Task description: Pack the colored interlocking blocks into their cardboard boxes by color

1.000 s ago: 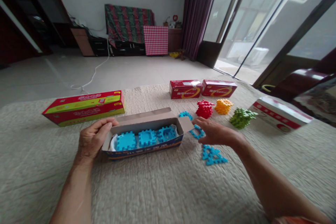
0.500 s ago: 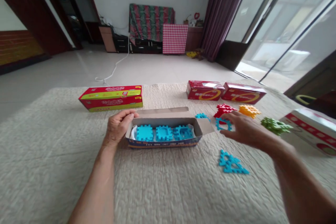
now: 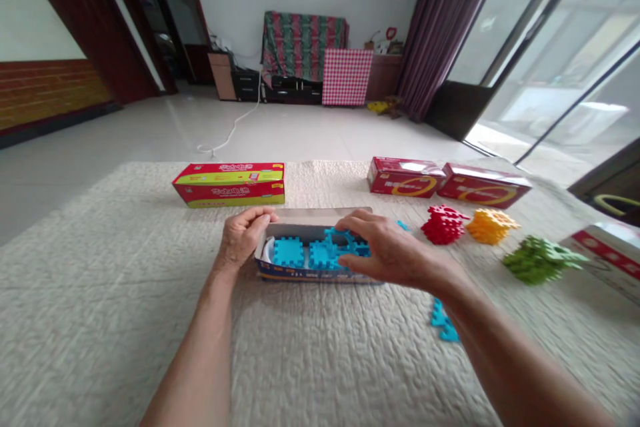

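Observation:
My left hand (image 3: 245, 240) is closed on the left end of an open cardboard box (image 3: 320, 275), thumb and fingers pinching its edge. Stacks of blue notched plastic tiles (image 3: 289, 252) lie inside the box, with some white plastic film at the left end. Above the box's right half, my right hand (image 3: 390, 247) grips a blue open-frame building tile (image 3: 331, 236) between thumb and fingers. That hand hides the right end of the box. Partly behind my right forearm, blue triangular tiles (image 3: 443, 321) rest on the quilted cover.
Red (image 3: 444, 224), yellow (image 3: 493, 225) and green (image 3: 537, 259) tile stacks stand to the right. Two dark red boxes (image 3: 407, 178) sit behind them, and a red-and-yellow box (image 3: 230, 185) is at the back left. A white-and-red box (image 3: 607, 260) lies at the far right.
My right hand has moved left from beside the red stack to over the box, carrying the blue tile. My left hand keeps its hold on the box. The view has shifted slightly.

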The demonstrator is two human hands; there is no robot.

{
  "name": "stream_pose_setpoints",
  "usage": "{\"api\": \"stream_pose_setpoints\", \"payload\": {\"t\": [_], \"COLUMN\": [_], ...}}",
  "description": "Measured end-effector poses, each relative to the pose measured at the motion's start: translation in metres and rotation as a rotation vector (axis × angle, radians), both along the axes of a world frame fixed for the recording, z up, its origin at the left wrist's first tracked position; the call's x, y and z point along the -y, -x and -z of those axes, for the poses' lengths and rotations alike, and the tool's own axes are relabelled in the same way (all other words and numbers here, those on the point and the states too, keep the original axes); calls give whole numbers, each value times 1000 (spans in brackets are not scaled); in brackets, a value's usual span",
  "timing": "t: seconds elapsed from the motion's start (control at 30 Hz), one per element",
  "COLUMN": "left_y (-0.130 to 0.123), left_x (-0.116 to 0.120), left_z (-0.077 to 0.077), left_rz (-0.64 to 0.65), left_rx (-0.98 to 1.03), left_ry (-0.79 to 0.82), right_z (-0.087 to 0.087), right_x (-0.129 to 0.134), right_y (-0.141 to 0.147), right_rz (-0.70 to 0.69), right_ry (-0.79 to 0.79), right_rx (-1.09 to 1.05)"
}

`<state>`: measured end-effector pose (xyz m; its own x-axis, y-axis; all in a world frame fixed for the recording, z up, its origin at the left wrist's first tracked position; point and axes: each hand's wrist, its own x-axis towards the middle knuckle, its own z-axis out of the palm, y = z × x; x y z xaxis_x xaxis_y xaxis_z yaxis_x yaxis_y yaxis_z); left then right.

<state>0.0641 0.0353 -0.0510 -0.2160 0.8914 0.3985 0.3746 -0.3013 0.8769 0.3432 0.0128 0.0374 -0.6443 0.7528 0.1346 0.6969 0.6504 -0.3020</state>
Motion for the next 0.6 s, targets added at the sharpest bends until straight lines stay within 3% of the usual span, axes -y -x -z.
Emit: {"api": "stream_pose_setpoints", "payload": {"t": [0.17,0.37,0.5,0.6], "left_y": [1,2,2,2], "left_x": [-1,-2,-1,-1], "left_z": [2,3,3,4], "left_rz": [11,18,14,13], "left_rx": [-4,-9,-16,-12], "left_ry": [-10,-16,-10,2], "right_z": [7,11,8,4], "right_x": [-4,-1,-1,-7], "right_y": [18,20,8,-16], "right_rz": [2,29,53,86], "right_ry": [16,-26,-63,-144], "right_rx": [24,-17,-74,-159]}}
